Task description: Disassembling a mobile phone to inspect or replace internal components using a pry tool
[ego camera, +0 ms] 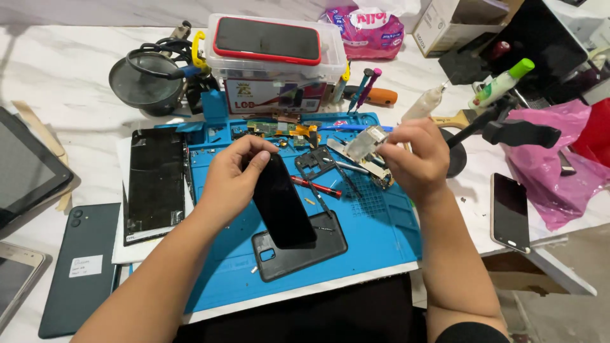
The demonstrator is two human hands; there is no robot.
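Observation:
My left hand (232, 174) grips the top end of a black phone screen panel (283, 203), held tilted above the blue repair mat (375, 222). Under the panel lies a dark phone back cover (318, 251) with a camera cut-out. My right hand (413, 155) pinches a small silvery metal part (366, 141) above the mat, near a black phone frame (318, 160). A red-handled tool (316, 185) lies on the mat between the hands. Circuit boards and small parts are scattered along the mat's far edge.
A clear plastic box (279, 70) with a red-cased phone (267, 39) on top stands behind the mat. A cracked screen (155, 181), a dark green phone (79, 267) and tablets lie left. Right are a phone (510, 211), pink bag (559, 171), bottles and a black stand.

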